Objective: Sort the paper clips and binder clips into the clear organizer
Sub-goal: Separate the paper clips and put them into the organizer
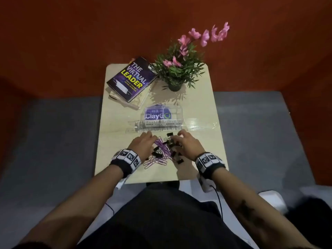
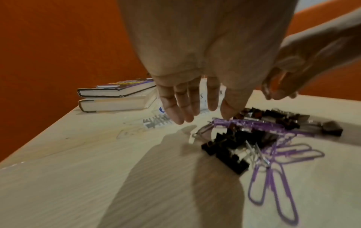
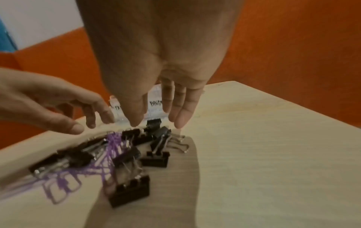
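A mixed pile of purple paper clips [image 1: 159, 157] and black binder clips [image 1: 158, 153] lies near the table's front edge. My left hand [image 1: 143, 142] hovers over the pile's left side, fingers straight and spread, thumb tip at a purple paper clip [image 2: 244, 123]. My right hand [image 1: 186, 142] hovers over the right side, fingers relaxed above black binder clips [image 3: 156, 135]. Neither hand holds anything. The clear organizer [image 1: 162, 117], with two labelled compartments, stands just beyond the pile.
Two stacked books [image 1: 131, 79] lie at the table's back left. A potted plant with pink flowers [image 1: 179, 69] stands at the back right. The pale wooden table [image 1: 203, 141] is small, with grey floor on both sides and an orange wall behind.
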